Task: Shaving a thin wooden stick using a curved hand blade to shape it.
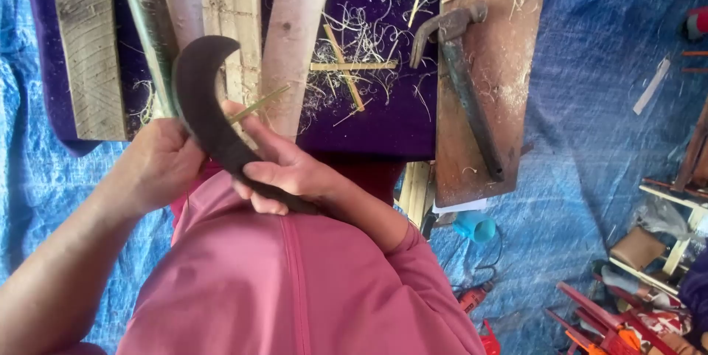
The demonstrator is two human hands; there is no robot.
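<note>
With right hand [284, 174] gripping the curved knife [206, 104] and left hand [158, 163] pinching the thin bamboo sliver [258, 104], a slip could nick fingers.

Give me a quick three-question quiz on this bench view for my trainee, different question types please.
1. True or false: the right hand grips the dark curved sickle-shaped blade.
2. What does the left hand hold against that blade? A) thin pale green bamboo strip B) blue plastic cup C) scissors
3. Fill in: the rusty claw hammer lies on a brown wooden ____.

Key: 1 true; 2 A; 3 board.
</note>
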